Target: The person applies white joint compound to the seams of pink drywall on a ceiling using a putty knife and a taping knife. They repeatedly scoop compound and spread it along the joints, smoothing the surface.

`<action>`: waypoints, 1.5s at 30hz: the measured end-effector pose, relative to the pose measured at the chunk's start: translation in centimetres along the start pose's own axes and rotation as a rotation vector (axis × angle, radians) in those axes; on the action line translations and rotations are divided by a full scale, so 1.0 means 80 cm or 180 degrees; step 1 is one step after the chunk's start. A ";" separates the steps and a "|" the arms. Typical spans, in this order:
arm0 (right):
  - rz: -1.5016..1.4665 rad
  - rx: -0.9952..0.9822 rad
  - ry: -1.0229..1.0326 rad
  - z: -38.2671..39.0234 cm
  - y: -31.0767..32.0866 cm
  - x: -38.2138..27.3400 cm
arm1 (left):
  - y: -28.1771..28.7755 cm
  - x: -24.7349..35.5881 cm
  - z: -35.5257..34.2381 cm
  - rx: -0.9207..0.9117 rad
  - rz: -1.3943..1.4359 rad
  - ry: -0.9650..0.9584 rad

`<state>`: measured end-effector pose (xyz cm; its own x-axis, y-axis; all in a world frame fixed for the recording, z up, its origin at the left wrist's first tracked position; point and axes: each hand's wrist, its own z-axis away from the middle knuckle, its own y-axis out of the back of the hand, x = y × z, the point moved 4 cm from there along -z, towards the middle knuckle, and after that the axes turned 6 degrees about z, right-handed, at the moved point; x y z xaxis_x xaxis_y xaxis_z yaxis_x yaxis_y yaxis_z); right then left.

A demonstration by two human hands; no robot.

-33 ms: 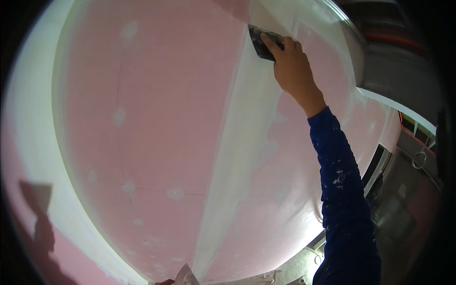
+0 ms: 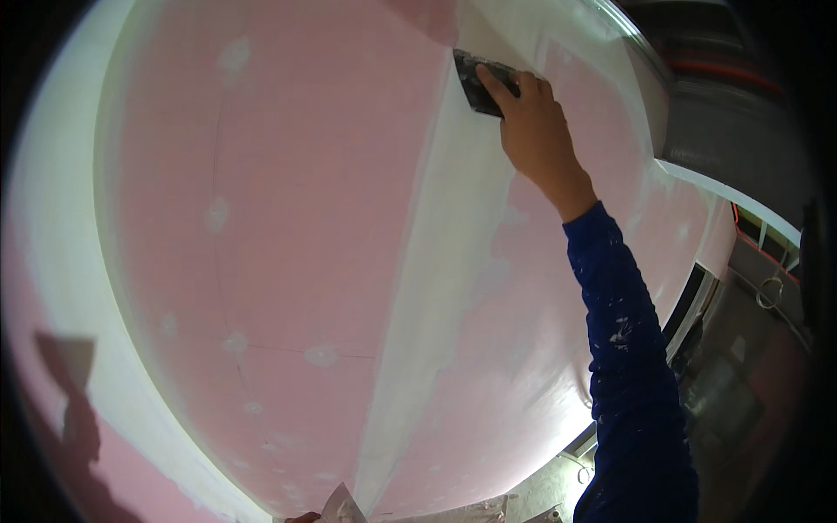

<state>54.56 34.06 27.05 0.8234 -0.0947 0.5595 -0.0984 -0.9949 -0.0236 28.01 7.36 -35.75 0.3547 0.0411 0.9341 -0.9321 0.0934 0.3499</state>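
My right hand [image 2: 539,135] is closed around a dark, wide filling knife [image 2: 478,85], thumb laid along it. Its blade rests on the pale band of filler [image 2: 445,235] that runs down the pink plasterboard [image 2: 305,192]. At the bottom edge, only a bit of my left hand [image 2: 305,518] shows, beside a pointed, greyish putty knife [image 2: 342,506] that it appears to grip. Most of that hand and the handle are out of view. White specks dot the blue sleeve [image 2: 623,322] on my right arm.
Filled spots [image 2: 321,356] and thin seams mark the pink board. A whitish strip [image 2: 65,200] curves along the left, with a shadow [image 2: 74,410] below. At right are a dark recess [image 2: 732,122] with a pale edge and a hanging cable loop [image 2: 770,294].
My right hand and the filling knife have slid very slightly down and left along the pale band. My left hand and the putty knife look unmoved.
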 end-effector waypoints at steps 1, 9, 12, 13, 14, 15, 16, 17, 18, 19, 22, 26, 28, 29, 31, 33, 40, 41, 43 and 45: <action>-0.0013 -0.0053 -0.0008 0.011 0.001 -0.008 | -0.001 -0.003 -0.003 0.0015 -0.0073 -0.0130; -0.0215 -0.0105 0.0088 0.092 -0.005 -0.048 | -0.001 0.006 -0.027 -0.0138 -0.0253 -0.0127; -0.0296 -0.0285 0.0102 0.123 -0.006 -0.059 | -0.002 0.021 -0.026 -0.0218 -0.0225 -0.0011; -0.0341 -0.0251 0.0117 0.133 -0.001 -0.068 | -0.003 0.023 -0.023 -0.0193 -0.0211 0.0010; -0.0395 -0.0270 0.0190 0.142 0.000 -0.073 | -0.003 0.032 -0.019 -0.0185 -0.0188 -0.0052; -0.0421 -0.0322 0.0165 0.148 0.005 -0.076 | -0.003 0.032 -0.015 -0.0177 -0.0163 -0.0115; -0.0516 -0.0449 0.0086 0.151 0.005 -0.071 | -0.003 0.039 -0.011 -0.0211 -0.0133 -0.0144; -0.0613 -0.0546 0.0059 0.156 0.013 -0.073 | -0.005 0.036 -0.006 -0.0196 -0.0121 -0.0103; -0.0716 -0.0472 0.0012 0.156 0.023 -0.072 | -0.004 0.034 0.000 -0.0164 -0.0106 -0.0079; -0.0689 -0.0528 0.0075 0.153 0.031 -0.071 | -0.004 0.032 0.003 -0.0093 -0.0074 -0.0097; -0.0528 -0.0103 0.0057 0.117 0.062 -0.052 | -0.006 0.006 0.018 -0.0014 -0.0080 0.0252; -0.0236 0.0753 -0.0143 -0.021 0.047 0.027 | -0.008 -0.015 0.035 0.0140 -0.0045 0.0117; -0.0172 0.1001 -0.0037 -0.085 0.025 0.050 | -0.009 -0.018 0.042 0.0216 -0.0030 0.0183; -0.0037 0.0942 -0.0065 -0.111 0.016 0.057 | -0.009 -0.019 0.045 0.0234 -0.0024 0.0181; 0.0182 0.0604 -0.0175 -0.144 -0.002 0.076 | -0.010 -0.014 0.047 0.0261 -0.0027 0.0186; 0.0398 0.0346 -0.0270 -0.167 -0.008 0.084 | -0.010 -0.012 0.048 0.0235 -0.0169 0.0312; 0.0314 -0.0131 -0.0373 -0.163 -0.015 0.083 | -0.007 -0.017 0.053 0.0371 -0.0756 0.0037; 0.0430 -0.0113 -0.0333 -0.162 -0.016 0.083 | -0.008 -0.019 0.050 0.0343 -0.0715 0.0022; 0.0597 -0.0176 -0.0287 -0.160 -0.020 0.088 | -0.008 -0.017 0.042 0.0272 -0.0653 0.0006; 0.0724 -0.0287 -0.0299 -0.156 -0.023 0.096 | -0.012 -0.014 0.024 0.0110 -0.0429 0.0319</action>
<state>54.04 35.60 41.73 0.8223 -0.3226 0.4688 -0.3328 -0.9408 -0.0638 28.39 5.30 -37.04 0.4805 0.1298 0.8673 -0.8770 0.0706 0.4753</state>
